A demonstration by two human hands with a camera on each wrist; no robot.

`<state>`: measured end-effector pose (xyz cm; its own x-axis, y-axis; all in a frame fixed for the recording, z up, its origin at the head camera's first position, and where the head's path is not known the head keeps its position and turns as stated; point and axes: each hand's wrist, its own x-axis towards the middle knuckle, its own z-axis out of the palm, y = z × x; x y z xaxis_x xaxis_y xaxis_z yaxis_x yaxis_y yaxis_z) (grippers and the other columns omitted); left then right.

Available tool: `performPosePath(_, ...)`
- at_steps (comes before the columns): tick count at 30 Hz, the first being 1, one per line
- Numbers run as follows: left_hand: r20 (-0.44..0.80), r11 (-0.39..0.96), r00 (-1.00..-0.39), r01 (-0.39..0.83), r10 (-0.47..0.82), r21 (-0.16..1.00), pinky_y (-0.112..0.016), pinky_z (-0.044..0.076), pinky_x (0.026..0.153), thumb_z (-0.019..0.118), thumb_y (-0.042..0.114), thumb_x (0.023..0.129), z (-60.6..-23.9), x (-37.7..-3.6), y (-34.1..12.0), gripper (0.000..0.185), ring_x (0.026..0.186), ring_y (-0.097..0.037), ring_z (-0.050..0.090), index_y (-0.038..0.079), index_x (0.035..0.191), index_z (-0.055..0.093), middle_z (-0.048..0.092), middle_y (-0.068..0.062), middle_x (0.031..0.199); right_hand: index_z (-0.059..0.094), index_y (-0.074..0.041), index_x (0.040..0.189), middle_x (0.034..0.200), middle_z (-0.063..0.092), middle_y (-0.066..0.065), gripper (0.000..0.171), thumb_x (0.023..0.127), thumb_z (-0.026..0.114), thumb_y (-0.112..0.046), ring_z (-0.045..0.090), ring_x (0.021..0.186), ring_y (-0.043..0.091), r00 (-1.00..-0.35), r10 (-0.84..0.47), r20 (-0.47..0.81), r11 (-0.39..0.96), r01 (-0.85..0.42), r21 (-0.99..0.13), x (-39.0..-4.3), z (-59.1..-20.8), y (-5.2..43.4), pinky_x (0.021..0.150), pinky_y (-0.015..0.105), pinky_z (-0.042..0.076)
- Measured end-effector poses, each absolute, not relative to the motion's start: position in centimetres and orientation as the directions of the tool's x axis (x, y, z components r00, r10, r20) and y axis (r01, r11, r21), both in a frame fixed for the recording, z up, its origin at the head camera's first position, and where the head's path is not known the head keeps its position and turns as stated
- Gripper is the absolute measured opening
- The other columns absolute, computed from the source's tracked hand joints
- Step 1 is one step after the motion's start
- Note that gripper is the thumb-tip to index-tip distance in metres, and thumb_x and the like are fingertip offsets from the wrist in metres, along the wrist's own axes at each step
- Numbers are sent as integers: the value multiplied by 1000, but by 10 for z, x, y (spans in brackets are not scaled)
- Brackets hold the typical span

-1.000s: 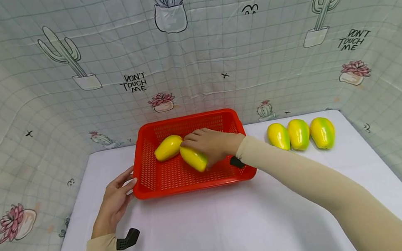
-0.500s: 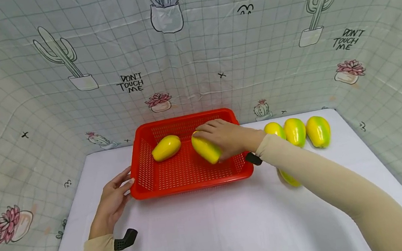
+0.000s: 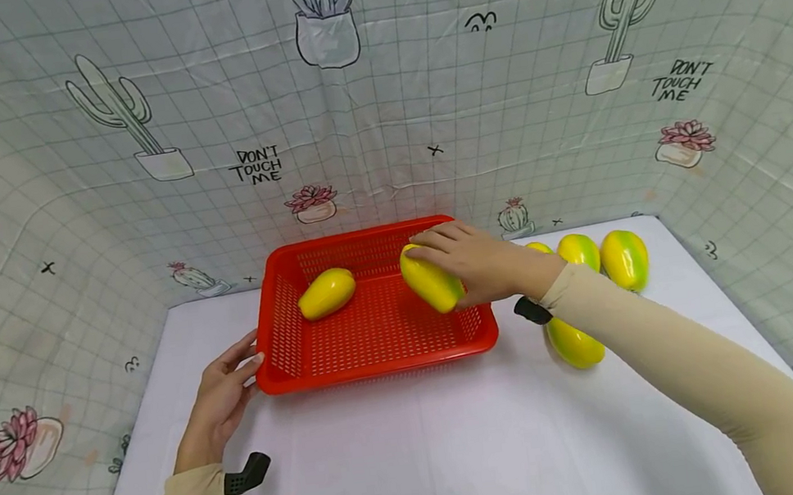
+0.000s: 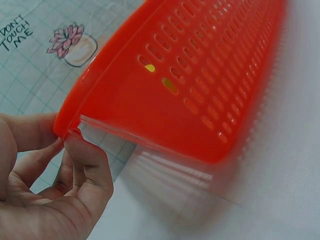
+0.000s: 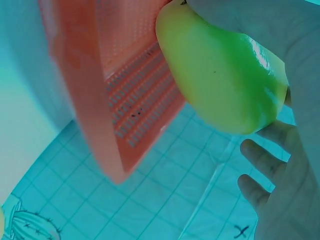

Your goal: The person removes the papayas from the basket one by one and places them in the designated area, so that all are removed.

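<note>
Left hand (image 3: 221,401) rests flat on the desk (image 3: 421,451), fingers relaxed, tips touching the red basket's (image 3: 381,362) left corner. One mango (image 3: 327,292) lies inside, well apart from both hands. Right hand (image 3: 478,260) grips a second mango (image 3: 433,283) above the basket's right side, long axis tilted back-left to front-right. It's glossy yellow with a green blush.

Place: a staged recording booth, not a lived-in room
Backdrop: pale gridded cactus-print cloth (image 3: 424,112) draped on three sides
Surface: white cloth-covered counter (image 3: 421,451)
</note>
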<state>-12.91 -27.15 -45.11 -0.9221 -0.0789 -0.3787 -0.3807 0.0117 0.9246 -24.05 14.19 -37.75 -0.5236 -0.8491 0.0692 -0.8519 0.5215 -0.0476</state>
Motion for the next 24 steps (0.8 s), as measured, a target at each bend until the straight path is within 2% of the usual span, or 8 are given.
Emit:
performPosePath(5,-380,7,-922,-382,-76,924,-18,58,85,52,10,111,-452,-129,-272,59,104,-7,59,8,167,32,45,-3,136,44,-6,154,158,44,17,96,78,95,-33,42,142,41,-524,-846,98,523,-851,-34,-234,-373,157,119,58,36)
performPosePath(19,-372,8,-925,-374,-71,927,-17,57,84,52,11,111,-451,-128,-273,59,103,-6,59,9,167,32,45,-3,137,40,-6,158,160,43,17,108,72,100,-32,41,144,41,-595,-791,144,591,-804,-70,-216,-368,202,121,61,34)
performPosePath(24,-370,7,-926,-371,-72,929,-17,57,84,52,11,111,-451,-129,-273,59,103,-5,59,9,167,32,45,-3,137,41,-4,156,158,44,18,105,71,100,-28,43,141,41,-607,-777,166,602,-794,-86,-209,-372,218,118,63,36)
